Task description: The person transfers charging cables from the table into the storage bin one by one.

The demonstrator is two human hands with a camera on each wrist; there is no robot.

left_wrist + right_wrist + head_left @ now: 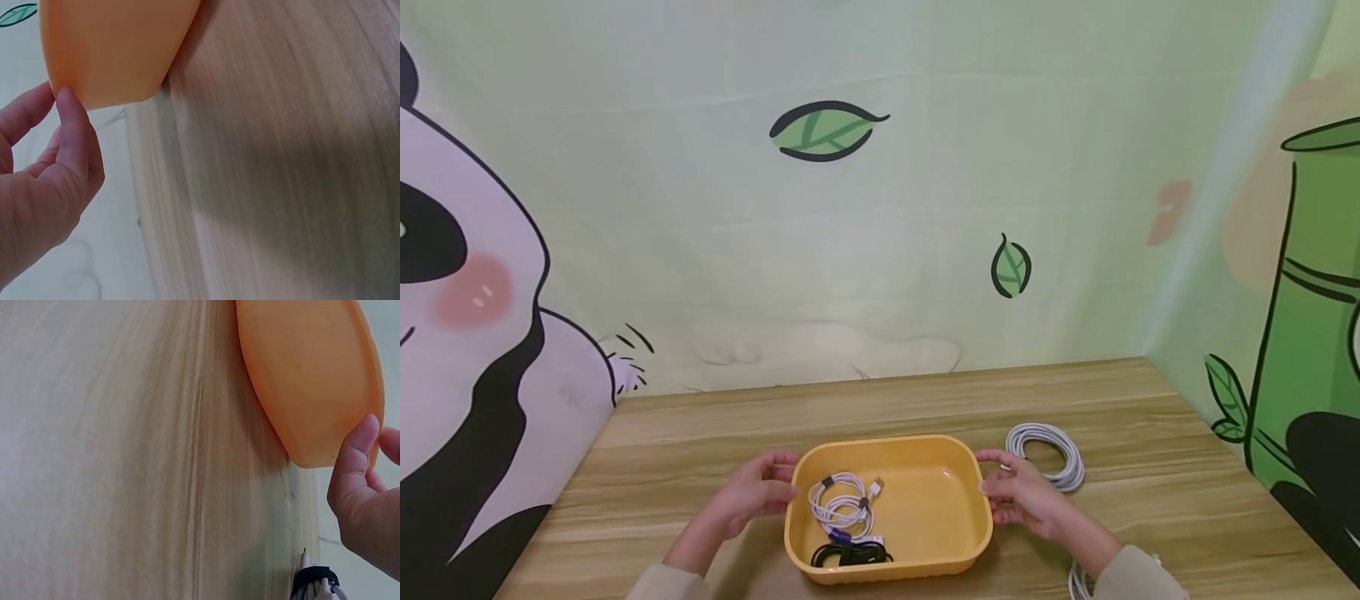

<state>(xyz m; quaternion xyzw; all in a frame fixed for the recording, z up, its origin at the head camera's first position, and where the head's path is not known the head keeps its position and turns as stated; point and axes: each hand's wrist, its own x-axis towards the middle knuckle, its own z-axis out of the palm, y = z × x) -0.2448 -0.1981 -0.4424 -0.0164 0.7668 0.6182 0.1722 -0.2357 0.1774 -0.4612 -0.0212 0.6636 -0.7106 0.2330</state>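
A yellow plastic tray (925,508) with rounded corners stands near the table's front. Inside it, on the left, lie a coiled white USB cable (859,492) with dark ties and a bundled black cable (842,554). My left hand (760,489) pinches the left rim between thumb and fingers; the left wrist view shows the thumb (73,119) against the outer wall. At the opposite side my right hand (1022,497) grips the right rim, its thumb (359,447) on the outer wall in the right wrist view.
A coiled grey-white cable (1067,454) lies on the wooden table (715,425) behind my right hand. Part of another white cable (1078,581) shows beside the right sleeve. A printed cloth backdrop (700,250) rises behind the table.
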